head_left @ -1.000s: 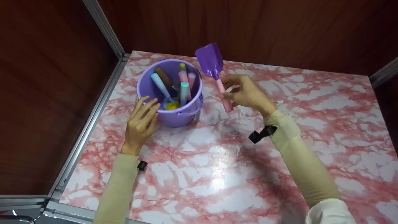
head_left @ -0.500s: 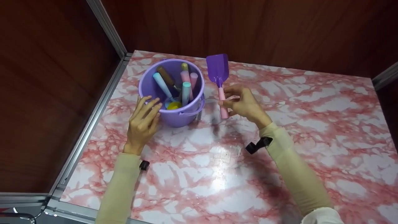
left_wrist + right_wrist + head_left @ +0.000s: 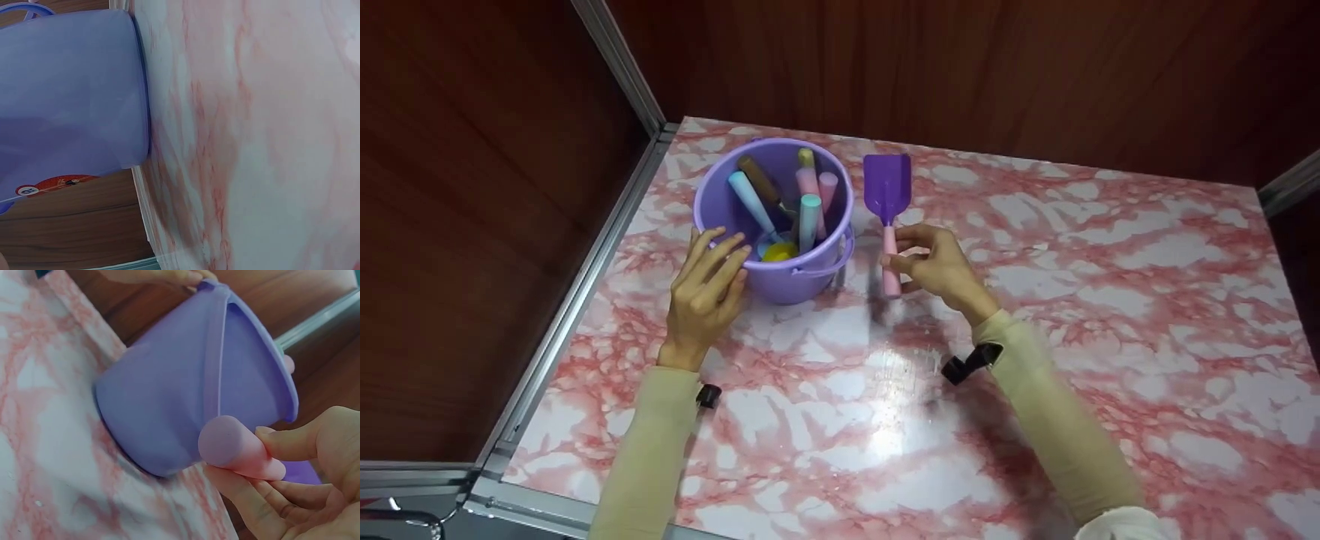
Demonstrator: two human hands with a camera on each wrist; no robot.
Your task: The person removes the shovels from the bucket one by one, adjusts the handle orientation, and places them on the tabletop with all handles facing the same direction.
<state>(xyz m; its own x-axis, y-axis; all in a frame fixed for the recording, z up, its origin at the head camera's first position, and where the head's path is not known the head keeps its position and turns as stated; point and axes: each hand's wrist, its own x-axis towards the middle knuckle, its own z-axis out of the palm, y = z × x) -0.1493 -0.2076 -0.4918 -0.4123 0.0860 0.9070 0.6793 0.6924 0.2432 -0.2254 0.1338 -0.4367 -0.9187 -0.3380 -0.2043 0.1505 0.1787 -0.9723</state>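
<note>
A purple bucket (image 3: 787, 283) stands upright on the table. My left hand (image 3: 701, 300) holds its near left rim, fingers over the edge and thumb along the outside. Several tool handles poke up inside: a light blue handle (image 3: 750, 199), a brown handle (image 3: 759, 178), a teal-tipped handle (image 3: 809, 221) and pink ones, with a yellow piece (image 3: 778, 252) low down. Right of the bucket, my right hand (image 3: 937, 262) pinches the pink handle (image 3: 891, 277) of a toy shovel between thumb and fingers. Its purple blade (image 3: 887, 184) points away from me. The right wrist view shows the handle's round end (image 3: 221, 440) up close.
The marbled red-and-white table (image 3: 1072, 315) carries the bucket. Dark wood panels (image 3: 960, 75) rise behind it and at the left. A metal frame rail (image 3: 577, 300) runs along the left edge. The bucket's handle (image 3: 840, 259) hangs down its right side.
My right hand has moved toward me and slightly left with the shovel, whose blade has swung from leaning left to nearly straight. The left hand stays at the bucket's rim.
</note>
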